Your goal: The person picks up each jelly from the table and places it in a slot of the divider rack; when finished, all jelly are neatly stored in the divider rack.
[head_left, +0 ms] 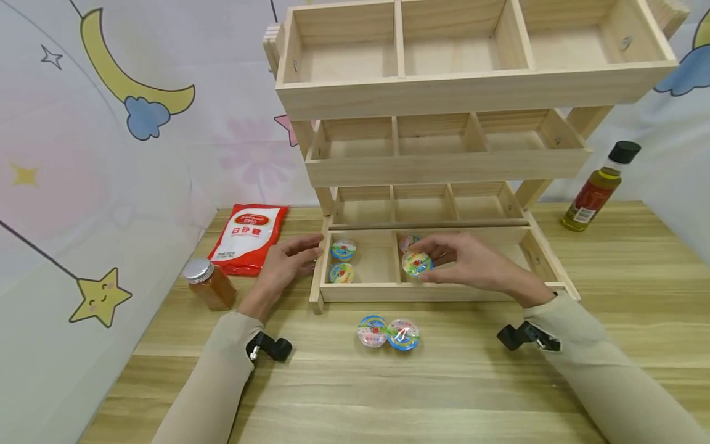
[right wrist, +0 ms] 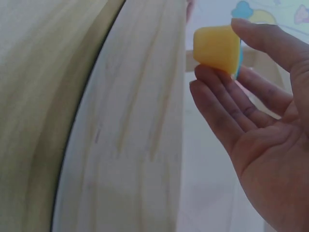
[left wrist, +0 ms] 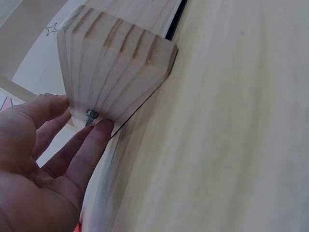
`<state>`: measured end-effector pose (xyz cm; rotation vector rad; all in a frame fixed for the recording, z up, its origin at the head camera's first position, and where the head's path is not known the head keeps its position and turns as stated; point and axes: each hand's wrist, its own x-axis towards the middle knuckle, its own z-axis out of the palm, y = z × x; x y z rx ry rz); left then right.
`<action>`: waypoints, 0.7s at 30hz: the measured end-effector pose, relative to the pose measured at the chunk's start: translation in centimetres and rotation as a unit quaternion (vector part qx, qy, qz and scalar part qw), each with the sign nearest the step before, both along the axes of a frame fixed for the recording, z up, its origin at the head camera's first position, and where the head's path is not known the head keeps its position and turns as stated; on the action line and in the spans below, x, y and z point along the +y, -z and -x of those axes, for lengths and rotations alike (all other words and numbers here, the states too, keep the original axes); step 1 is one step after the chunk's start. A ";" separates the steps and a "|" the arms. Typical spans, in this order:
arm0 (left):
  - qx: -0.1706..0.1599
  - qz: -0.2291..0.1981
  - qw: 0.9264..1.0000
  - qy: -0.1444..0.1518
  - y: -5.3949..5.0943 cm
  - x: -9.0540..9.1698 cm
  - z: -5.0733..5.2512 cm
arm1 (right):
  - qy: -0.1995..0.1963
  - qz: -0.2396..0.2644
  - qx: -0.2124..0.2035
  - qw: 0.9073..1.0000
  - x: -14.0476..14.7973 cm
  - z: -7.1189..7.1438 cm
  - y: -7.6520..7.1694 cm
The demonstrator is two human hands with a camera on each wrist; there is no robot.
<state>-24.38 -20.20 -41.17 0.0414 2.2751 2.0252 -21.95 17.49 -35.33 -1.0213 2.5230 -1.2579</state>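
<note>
My right hand (head_left: 471,262) pinches a small jelly cup (head_left: 417,264) with a printed foil lid, over the middle compartment of the rack's bottom tray (head_left: 460,291). The right wrist view shows the cup's yellow body (right wrist: 217,46) between thumb and fingers. Partly hidden behind it, a pink-lidded jelly cup (head_left: 407,242) sits in that compartment. Two more jelly cups, one at the back (head_left: 343,249) and one in front (head_left: 341,272), stand in the left compartment. The fingers of my left hand (head_left: 285,265) touch the rack's left side, on the wooden end piece (left wrist: 116,63).
Two jelly cups (head_left: 372,331) lie side by side on the table before the rack. Left of it are a red-and-white sugar bag (head_left: 249,237) and a jar (head_left: 212,285) with a silver lid. An oil bottle (head_left: 596,191) stands right. Upper trays (head_left: 471,92) overhang the bottom one.
</note>
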 end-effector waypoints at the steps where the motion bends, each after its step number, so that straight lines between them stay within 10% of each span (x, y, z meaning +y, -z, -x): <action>1: 0.001 0.001 1.000 0.000 0.0 0.0 0.0 | 0.000 0.003 -0.003 1.000 0.0 0.0 0.1; 21: 0.003 0.002 1.000 0.002 0.1 -0.1 0.0 | 0.055 -0.005 -0.041 0.998 -0.2 1.5 2.7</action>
